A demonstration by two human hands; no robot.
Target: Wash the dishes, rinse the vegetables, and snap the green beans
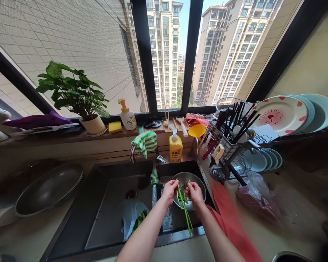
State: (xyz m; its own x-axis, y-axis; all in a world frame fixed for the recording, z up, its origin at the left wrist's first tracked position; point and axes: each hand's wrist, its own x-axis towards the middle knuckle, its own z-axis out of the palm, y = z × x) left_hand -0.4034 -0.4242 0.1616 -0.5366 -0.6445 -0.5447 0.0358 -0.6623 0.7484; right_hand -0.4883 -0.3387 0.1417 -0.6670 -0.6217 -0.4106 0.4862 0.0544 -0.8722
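Over the smaller right basin, my left hand [170,191] pinches long thin green vegetable stems [186,217], which hang down toward me past the basin's front rim. Close beside it, my right hand [194,193] is closed with a short green piece showing at its fingertips. Beneath both hands a round metal bowl [202,182] sits in the basin, with short cut-looking green pieces [183,194] inside. In the larger left basin lies a thin plastic bag [133,211] with green leaves [140,219] showing at its opening, partly hidden by my left forearm.
A faucet [132,153] draped with a green-striped cloth [145,142] stands behind the basins, near a yellow soap bottle [175,148]. At right are a dish rack [229,145], a red cloth or bag [229,214] and a bagged item [258,200]. A wok [50,189] lies left.
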